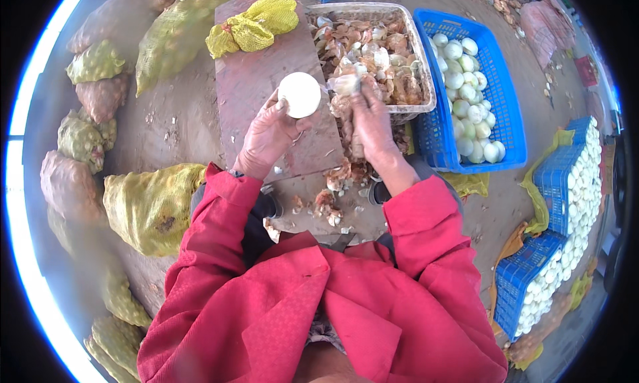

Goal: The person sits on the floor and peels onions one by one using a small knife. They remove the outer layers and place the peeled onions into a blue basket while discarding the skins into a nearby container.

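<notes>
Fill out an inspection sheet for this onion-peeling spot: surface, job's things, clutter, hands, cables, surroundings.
Surface: reddish board in front of the person.
Job's things: peeled white onion; pale crate of onion skins; blue crate of peeled onions.
Clutter: skin scraps near the lap; crumpled yellow mesh bag.
Hands: left hand holds the onion; right hand grips a clump of skins.
Cables: nothing seen.
Surroundings: full mesh sacks at left; more blue crates at right.

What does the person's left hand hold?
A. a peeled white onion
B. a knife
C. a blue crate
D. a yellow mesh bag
A: the left hand grips a round, peeled white onion over the board, while the right hand handles loose skins.
</notes>
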The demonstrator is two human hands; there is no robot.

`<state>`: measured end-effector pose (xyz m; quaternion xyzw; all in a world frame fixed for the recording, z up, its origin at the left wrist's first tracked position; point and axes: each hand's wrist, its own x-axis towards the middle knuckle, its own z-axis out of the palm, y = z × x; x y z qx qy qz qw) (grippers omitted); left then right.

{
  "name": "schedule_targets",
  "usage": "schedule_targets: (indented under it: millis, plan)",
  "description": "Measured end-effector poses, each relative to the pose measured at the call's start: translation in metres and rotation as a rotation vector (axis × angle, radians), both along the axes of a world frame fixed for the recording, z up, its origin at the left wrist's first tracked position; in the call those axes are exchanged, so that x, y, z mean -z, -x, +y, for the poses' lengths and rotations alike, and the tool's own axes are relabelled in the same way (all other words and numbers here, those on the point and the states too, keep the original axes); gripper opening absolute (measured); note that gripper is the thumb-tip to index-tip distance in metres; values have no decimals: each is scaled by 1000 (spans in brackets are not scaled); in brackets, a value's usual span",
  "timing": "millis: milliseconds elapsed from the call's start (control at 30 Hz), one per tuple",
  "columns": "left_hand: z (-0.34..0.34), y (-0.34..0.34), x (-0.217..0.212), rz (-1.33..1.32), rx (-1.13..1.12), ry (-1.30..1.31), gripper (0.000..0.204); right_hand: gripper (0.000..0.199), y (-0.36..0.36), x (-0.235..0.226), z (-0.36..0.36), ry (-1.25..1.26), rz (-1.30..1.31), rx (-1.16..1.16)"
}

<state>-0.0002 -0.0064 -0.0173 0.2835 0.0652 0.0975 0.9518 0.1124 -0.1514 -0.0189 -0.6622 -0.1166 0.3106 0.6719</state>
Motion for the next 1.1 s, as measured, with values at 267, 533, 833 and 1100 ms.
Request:
schedule_targets:
  millis: [267,533,833,1100]
  plan:
    - [-6,-1,2,-12,38,-77,52,46,31,-13,0,-84,-351,-129]
    - [-19,0,-9,148,70,-663,59,23,29,-18,-3,-85,-584,-52]
    - [-22,2,-9,239,125,-382,62,18,-1,-18,-3,34,-677,126]
    - [-18,4,0,256,167,-555,56,22,14,-25,-10,93,-853,-234]
